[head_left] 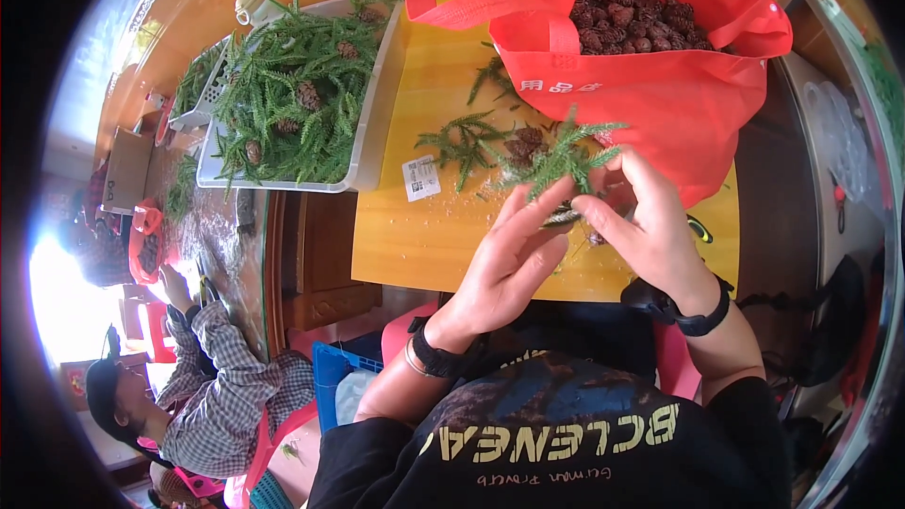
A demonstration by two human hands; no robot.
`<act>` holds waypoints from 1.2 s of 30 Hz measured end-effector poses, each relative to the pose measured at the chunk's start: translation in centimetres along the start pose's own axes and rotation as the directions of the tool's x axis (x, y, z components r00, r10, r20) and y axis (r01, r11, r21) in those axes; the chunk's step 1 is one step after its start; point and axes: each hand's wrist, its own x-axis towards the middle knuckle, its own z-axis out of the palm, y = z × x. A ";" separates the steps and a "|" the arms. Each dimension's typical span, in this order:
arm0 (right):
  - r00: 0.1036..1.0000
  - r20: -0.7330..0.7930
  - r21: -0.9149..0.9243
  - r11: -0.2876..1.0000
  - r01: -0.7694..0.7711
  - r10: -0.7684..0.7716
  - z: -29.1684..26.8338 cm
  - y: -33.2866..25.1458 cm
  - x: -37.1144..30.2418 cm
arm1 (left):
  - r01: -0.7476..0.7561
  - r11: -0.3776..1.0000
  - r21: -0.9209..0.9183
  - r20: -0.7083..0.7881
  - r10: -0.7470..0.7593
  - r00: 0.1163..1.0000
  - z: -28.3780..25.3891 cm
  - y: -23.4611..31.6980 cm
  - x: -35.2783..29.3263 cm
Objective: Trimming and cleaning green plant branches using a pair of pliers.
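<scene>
near the bag's (650,99) lower left side, the sprig (564,160) stood between the left hand (507,269), thumb apart from its fingers, and the right hand (652,226), whose hidden pinch i couldn't tell, and it seemed light, springy and prickly, best held by its stem.

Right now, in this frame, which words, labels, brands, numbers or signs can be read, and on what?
Red bag: short row of white characters, legible but not copied out here.
Black shirt: large pale-yellow lettering with smaller script below, partly legible, likewise not copied.
White label: printed lines and a dark code block, too small to read.
Brown box on the left: dark mark, too small to read.
</scene>
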 end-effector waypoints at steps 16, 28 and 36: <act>0.997 0.064 -0.108 0.993 0.049 -0.042 0.1 0.5 -0.1 | 0.005 0.998 0.064 -0.146 0.004 0.989 -1.3 -1.1 2.1; 0.916 -0.006 -0.380 0.849 0.368 -0.400 0.7 1.4 0.1 | 0.032 0.937 -0.348 -0.215 -0.113 0.970 -0.5 -1.7 2.0; 0.956 -0.017 -0.304 0.913 0.273 -0.291 1.2 2.0 -0.3 | -0.026 0.972 -0.234 -0.164 -0.013 0.986 -0.8 -2.3 1.6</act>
